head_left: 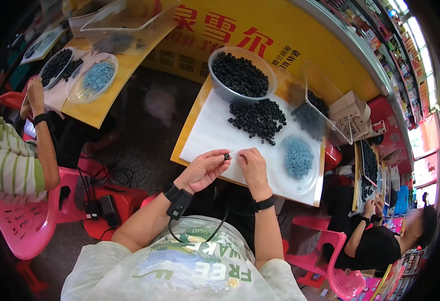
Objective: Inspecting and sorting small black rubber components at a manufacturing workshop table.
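Observation:
Between the thumb and fingers of my left hand (202, 169) is a small black ring-shaped part (226, 157), its hole showing. My right hand (254, 171) is close beside it, thumb and fingertips pinched together; whatever they hold is too small to name. Both hands are over the near edge of a white sheet (207, 133) on a yellow table. Beyond them lies a loose heap of similar black parts (257, 119), with a clear round bowl (230, 93) full of them behind. Right of my right hand, a clear shallow dish (308, 186) holds small light-blue pieces (298, 156).
A clear bin (338, 129) with black parts stands at the table's right, beside a cardboard box (349, 111). Co-workers sit at tables left and right. Pink chairs (27, 220), a red stool (102, 226) with black adapters and cables surround me. A yellow panel (180, 50) stands behind.

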Demonstrator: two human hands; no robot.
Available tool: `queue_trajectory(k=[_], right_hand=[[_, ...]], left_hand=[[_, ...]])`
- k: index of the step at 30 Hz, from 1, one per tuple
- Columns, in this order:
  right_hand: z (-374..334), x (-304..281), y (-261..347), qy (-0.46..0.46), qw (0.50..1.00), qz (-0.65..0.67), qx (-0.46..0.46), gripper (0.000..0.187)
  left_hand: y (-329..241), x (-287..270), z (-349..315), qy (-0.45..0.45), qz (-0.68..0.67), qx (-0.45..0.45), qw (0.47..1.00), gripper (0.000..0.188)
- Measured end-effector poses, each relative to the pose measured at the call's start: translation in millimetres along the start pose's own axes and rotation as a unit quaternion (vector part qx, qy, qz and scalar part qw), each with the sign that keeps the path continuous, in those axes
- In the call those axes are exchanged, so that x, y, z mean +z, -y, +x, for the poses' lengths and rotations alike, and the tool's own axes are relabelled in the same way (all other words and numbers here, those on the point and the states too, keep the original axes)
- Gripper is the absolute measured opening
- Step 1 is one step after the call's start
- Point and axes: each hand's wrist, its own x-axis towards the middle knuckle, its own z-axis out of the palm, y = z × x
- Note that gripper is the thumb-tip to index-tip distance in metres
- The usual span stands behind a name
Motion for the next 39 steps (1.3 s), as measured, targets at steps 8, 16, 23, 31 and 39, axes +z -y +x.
queue_trajectory(k=[8, 16, 23, 31, 39], right_hand=[[-13, -13, 9, 0.001, 0.891, 0.389, 0.232, 0.02], [-26, -34, 29, -0.013, 0.721, 0.644, 0.256, 0.017], [-24, -55, 41, -0.046, 0.774, 0.594, 0.214, 0.018], [-24, -66, 44, -0.05, 0.823, 0.533, 0.189, 0.018], [-28, -75, 57, -0.096, 0.93, 0.345, 0.086, 0.016]], left_hand=[[0, 1, 0, -0.009, 0.012, 0.019, 1.0, 0.027], [3, 19, -3, -0.045, 0.043, -0.007, 0.998, 0.025], [2, 42, 4, -0.04, 0.069, -0.009, 0.997, 0.021], [3, 59, 8, -0.029, 0.128, 0.012, 0.991, 0.018], [9, 70, 3, -0.031, 0.174, 0.018, 0.984, 0.019]])
